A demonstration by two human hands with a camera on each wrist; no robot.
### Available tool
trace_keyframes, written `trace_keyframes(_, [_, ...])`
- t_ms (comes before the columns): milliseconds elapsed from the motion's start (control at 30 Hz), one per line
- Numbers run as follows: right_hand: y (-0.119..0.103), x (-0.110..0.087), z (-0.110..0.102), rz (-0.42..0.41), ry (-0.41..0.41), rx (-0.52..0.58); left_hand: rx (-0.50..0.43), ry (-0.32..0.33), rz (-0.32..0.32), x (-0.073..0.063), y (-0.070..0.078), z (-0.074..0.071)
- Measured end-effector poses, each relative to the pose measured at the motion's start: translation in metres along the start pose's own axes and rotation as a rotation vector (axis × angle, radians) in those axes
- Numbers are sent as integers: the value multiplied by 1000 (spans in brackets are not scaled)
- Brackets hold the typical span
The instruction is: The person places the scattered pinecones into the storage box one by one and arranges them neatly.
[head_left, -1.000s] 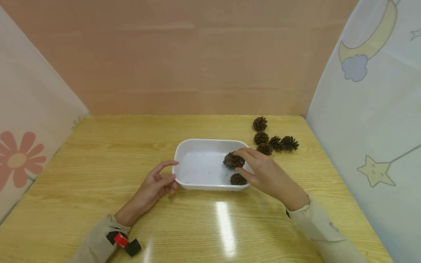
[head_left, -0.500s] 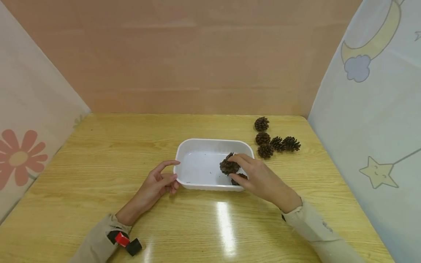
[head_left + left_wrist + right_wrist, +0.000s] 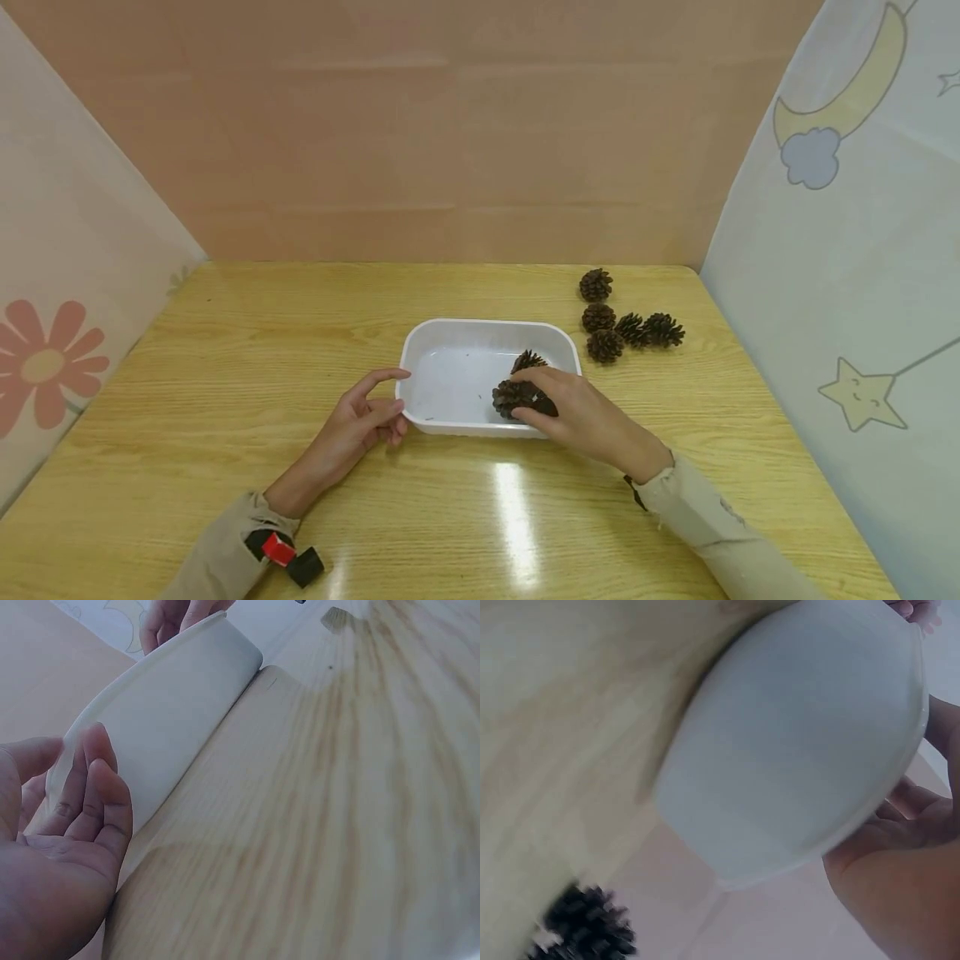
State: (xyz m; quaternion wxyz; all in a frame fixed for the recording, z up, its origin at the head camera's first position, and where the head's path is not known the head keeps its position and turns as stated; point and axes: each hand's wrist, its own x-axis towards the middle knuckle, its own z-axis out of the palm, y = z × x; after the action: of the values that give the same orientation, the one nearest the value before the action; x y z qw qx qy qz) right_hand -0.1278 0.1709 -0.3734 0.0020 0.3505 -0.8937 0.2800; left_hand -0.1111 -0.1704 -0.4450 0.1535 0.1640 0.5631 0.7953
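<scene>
A white rectangular tray [image 3: 457, 430] stands on the table, dark debris specks on its floor. My left hand [image 3: 360, 425] holds its left end, index finger over the rim and thumb against it. In the left wrist view that hand's [image 3: 79, 817] fingers curl beside the tray's outer wall [image 3: 172, 697]. My right hand [image 3: 581, 412] reaches over the tray's right end, thumb and fingers around a brown pine cone [image 3: 507, 400]. Another pine cone [image 3: 529, 360] sits just behind it, partly hidden. The right wrist view shows the hand [image 3: 911, 832] beyond the tray wall [image 3: 795, 742], hiding the held cone.
Several pine cones lie on the table right of the tray, including a far one [image 3: 596, 285], a near one [image 3: 604, 346] and a rightmost one [image 3: 663, 330]. The wood-grain table [image 3: 262, 350] is bounded by a plain back wall [image 3: 450, 133] and patterned side sheets [image 3: 847, 275].
My right hand has moved left and toward me inside the tray, with the pine cone shifting the same way. A cone behind it now shows more. My left hand stays at the rim.
</scene>
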Motion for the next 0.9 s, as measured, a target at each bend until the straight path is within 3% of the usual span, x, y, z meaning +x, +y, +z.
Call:
trace_keyframes(200, [7,0,2,45,-38,86,2,11,-13,-1,1,2])
trace_keyframes(467, [5,0,-5,108,-103,34,3,0,-14,0,3,4])
trace_keyframes(900, [8,0,-5,106,-141,34,-7,-7,1,-1,1,3])
